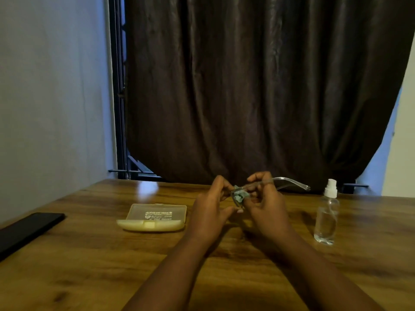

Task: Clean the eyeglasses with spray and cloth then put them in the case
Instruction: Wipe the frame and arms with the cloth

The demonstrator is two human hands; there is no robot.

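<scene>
Eyeglasses [280, 181] held above tabletop [89, 265] centre; clear, light, fragile frame, so grip at temple, not lens. Right hand [265, 205] fingers curl round frame; left hand [211, 209] pinches soft teal cloth [239, 196] on lens. Case [155, 218] at 9 o'clock, closed; spray bottle [326, 218] at 3. Wood grain, dim room, dark curtain [258, 86] at 12.

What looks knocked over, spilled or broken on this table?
Nothing stands out. The spray bottle stands upright, the case lies flat and shut, and both hands hold the eyeglasses and cloth above the table. No spill shows.
</scene>
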